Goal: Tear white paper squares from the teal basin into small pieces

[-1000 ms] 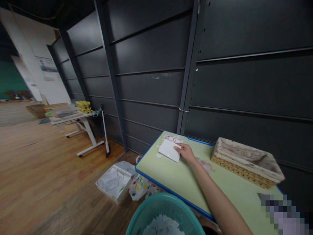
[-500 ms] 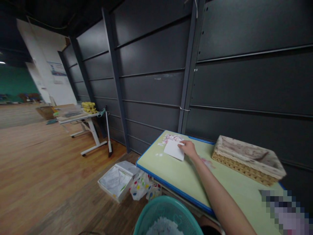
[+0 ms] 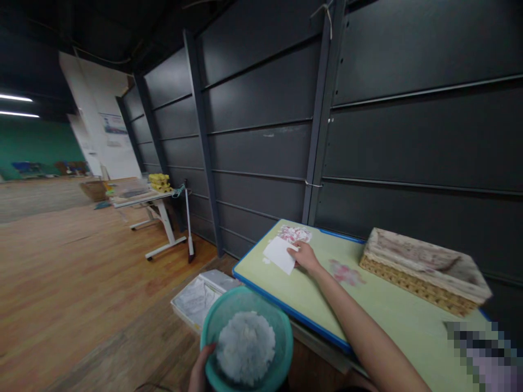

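Note:
My right hand (image 3: 304, 255) pinches the edge of a white card (image 3: 281, 255) just above the green tabletop with a blue rim (image 3: 310, 299). Behind the card lies a pile of small white and pink paper bits (image 3: 295, 234), with a few loose bits beside it. My left hand (image 3: 203, 362) grips the left rim of a teal basket (image 3: 285, 348) below the table's front edge. Inside the basket is a heap of whitish pieces (image 3: 246, 347).
A lined wicker basket (image 3: 420, 280) stands at the table's right rear. On the floor, an open white box (image 3: 194, 299) sits left of the table. Farther left are a side table (image 3: 134, 200) and a broom (image 3: 189, 228). Dark panels form the wall behind.
The teal basket has come up and left, with my left hand now visible on its rim. My right hand has moved the card slightly left and toward the table's front edge.

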A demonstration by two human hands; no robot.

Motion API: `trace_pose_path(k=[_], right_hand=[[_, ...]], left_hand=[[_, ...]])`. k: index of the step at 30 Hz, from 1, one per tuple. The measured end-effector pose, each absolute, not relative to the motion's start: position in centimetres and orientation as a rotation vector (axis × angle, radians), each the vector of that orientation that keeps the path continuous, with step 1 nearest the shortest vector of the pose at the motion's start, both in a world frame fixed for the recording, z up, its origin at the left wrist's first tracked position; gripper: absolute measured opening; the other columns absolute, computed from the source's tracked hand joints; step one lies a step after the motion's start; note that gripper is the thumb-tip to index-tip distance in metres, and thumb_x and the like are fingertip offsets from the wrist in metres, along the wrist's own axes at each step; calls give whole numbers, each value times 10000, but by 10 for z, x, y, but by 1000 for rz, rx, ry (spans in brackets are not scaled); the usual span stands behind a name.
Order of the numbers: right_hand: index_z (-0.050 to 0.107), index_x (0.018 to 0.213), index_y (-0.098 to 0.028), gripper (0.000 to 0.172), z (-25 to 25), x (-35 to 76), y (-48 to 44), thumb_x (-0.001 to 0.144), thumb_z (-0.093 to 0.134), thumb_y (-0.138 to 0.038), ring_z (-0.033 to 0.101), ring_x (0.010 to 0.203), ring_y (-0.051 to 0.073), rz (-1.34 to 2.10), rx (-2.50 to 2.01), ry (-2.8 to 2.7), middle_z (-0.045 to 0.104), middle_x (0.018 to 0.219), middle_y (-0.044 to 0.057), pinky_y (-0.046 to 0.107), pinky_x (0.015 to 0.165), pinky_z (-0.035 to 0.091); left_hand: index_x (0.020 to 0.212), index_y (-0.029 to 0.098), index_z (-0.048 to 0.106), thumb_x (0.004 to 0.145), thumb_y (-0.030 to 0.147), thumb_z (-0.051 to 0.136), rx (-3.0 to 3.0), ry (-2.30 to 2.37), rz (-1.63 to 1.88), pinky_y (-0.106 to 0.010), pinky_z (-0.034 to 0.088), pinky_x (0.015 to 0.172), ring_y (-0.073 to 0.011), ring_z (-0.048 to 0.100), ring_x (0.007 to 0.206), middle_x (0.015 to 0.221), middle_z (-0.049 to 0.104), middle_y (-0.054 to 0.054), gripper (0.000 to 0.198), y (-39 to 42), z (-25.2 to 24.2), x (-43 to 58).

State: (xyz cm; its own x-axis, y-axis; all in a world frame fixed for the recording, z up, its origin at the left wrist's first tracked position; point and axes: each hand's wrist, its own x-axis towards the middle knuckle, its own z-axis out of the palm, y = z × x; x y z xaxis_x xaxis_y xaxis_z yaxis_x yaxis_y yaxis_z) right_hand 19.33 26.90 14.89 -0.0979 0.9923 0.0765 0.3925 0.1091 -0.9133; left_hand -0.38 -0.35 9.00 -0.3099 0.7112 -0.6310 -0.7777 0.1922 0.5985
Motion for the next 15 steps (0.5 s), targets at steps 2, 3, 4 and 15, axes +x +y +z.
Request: trace_pose_path(k=[2, 3, 4, 15], right_hand=[[520, 846, -154, 170, 152, 190, 262, 735, 621, -232, 600, 508, 128, 1135, -1320, -1618, 616, 620, 8, 210, 400, 487], [507, 844, -158, 183, 154, 188, 258, 733, 629, -239, 598, 498, 126, 1220, -1277, -1622, 610, 602, -1, 213, 399, 493], [497, 843, -161, 196, 156, 186, 254, 732, 635, -245, 598, 493, 124, 1294, -1235, -1633, 606, 591, -8, 216, 398, 499], [564, 844, -145, 336, 166, 172, 224, 644, 721, -365, 587, 476, 119, 1670, -949, -1868, 625, 597, -1, 215, 397, 491]], left_hand=[[1153, 38, 557, 750, 237, 595, 6, 1226, 1521, -462, 528, 793, -329, 679, 887, 866, 744, -170, 451, 1, 89, -8], [1139, 35, 562, 750, 235, 595, 25, 1236, 1524, -447, 532, 788, -323, 677, 894, 849, 745, -168, 439, 2, 88, -11], [1132, 37, 565, 747, 235, 601, 26, 1235, 1519, -436, 536, 781, -318, 676, 901, 826, 747, -161, 435, 2, 88, -13], [1219, 48, 526, 793, 256, 565, -10, 1232, 1538, -448, 514, 836, -301, 678, 906, 790, 753, -133, 476, -4, 117, -16]])
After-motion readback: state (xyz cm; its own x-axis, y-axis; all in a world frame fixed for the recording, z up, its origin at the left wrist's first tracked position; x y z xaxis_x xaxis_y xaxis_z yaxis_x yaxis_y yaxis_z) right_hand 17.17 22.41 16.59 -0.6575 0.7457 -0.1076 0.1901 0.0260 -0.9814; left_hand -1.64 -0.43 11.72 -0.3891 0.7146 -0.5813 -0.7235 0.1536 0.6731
